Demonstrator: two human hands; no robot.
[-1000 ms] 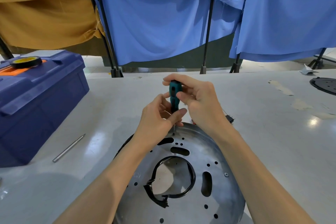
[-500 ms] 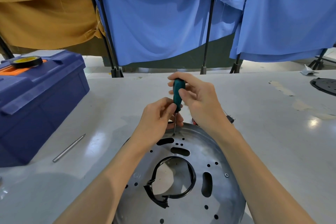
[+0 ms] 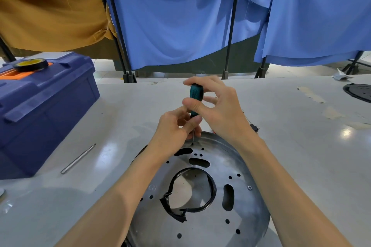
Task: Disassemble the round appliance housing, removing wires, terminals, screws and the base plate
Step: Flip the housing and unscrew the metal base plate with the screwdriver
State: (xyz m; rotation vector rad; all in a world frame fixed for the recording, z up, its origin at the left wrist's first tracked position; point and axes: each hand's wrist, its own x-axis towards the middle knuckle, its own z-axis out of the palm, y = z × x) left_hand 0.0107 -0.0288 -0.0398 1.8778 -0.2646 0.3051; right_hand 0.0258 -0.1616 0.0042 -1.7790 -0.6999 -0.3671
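The round metal base plate [image 3: 202, 226] lies at the middle of the tabletop's near edge. A teal-handled screwdriver [image 3: 196, 94] is held upright over the plate's far rim, its tip set at a small fastening point there; whether a screw head is engaged cannot be told. The handle is pinched by the right hand [image 3: 220, 110] between thumb and fingertips, and the lower end of the handle and the shaft are pinched and steadied by the left hand [image 3: 172, 132].

For the step to be done well, the shaft should be held square to the plate and pressed down firmly while it is turned, so that the tip is not cammed out. The plate is not clamped, so sliding should be expected. 1 further screw [image 3: 250, 187] is seen near the plate's right rim, probably to be removed afterwards.
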